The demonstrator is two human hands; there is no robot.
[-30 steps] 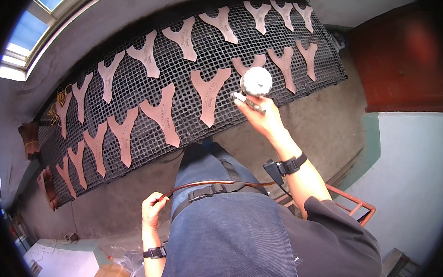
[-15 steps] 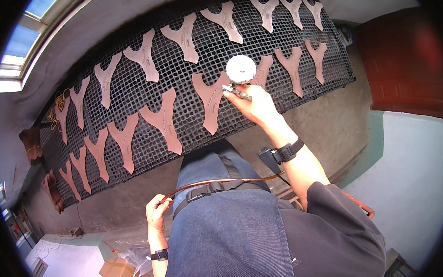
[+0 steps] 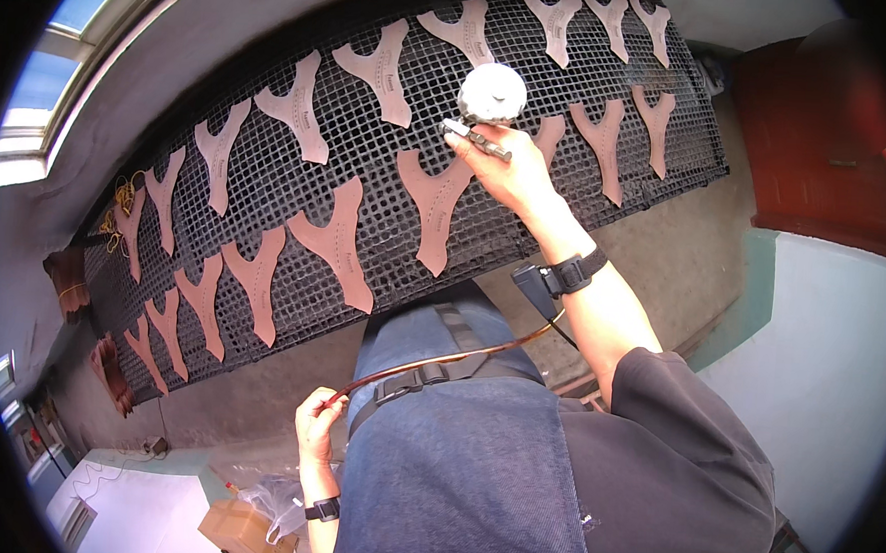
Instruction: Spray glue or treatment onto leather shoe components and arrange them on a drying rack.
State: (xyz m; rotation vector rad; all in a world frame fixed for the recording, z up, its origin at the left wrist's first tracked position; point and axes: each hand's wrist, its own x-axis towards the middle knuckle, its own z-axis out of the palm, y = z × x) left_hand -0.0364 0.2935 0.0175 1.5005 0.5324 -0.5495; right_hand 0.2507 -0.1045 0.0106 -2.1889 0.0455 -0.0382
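My right hand [image 3: 517,172] is wrapped round a spray gun [image 3: 492,97] with a round white cup on top, held above the black mesh rack [image 3: 389,159]. Its metal body juts out to the left of my fingers. Brown Y-shaped pieces, leather-like, lie flat on the mesh in two rows; one near-row piece [image 3: 434,211] is just left of my wrist, and another is partly hidden behind the hand. Low at my left side, my left hand [image 3: 317,425] pinches a thin reddish-brown hose [image 3: 439,360], which runs across my waist toward my right forearm.
Bundled brown pieces [image 3: 66,282] hang at the rack's left end, near some yellow cord [image 3: 123,200]. A cardboard box [image 3: 239,531] and a plastic bag [image 3: 276,498] sit low on the left. A reddish-brown panel [image 3: 811,146] stands at the far right.
My right hand has moved the spray gun farther away, toward the far row of pieces. The left hand keeps its hold on the hose. The whole view has shifted slightly.
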